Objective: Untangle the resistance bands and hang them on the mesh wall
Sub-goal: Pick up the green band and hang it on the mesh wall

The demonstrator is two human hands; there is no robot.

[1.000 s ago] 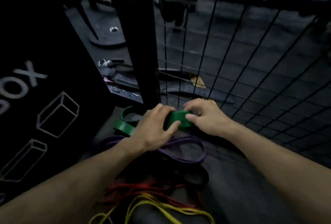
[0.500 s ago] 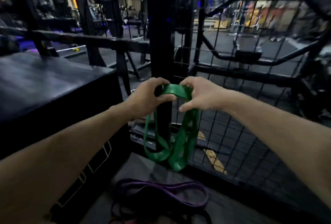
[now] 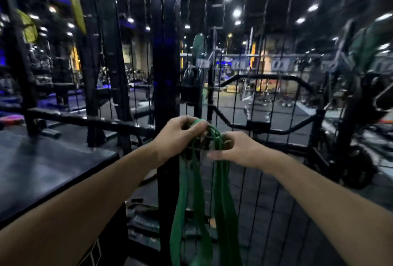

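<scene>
A person stands at a black mesh wall (image 3: 244, 100) in a dim gym, both hands raised. The left hand (image 3: 174, 138) and right hand (image 3: 238, 151) pinch the top of a green band (image 3: 191, 212), fingers curled round it. Its flat, wide loops hang limp and rubbery, likely light and stretchy; best gripped at the top fold

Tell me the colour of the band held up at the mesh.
Green band, seen clearly in the head view.
</scene>
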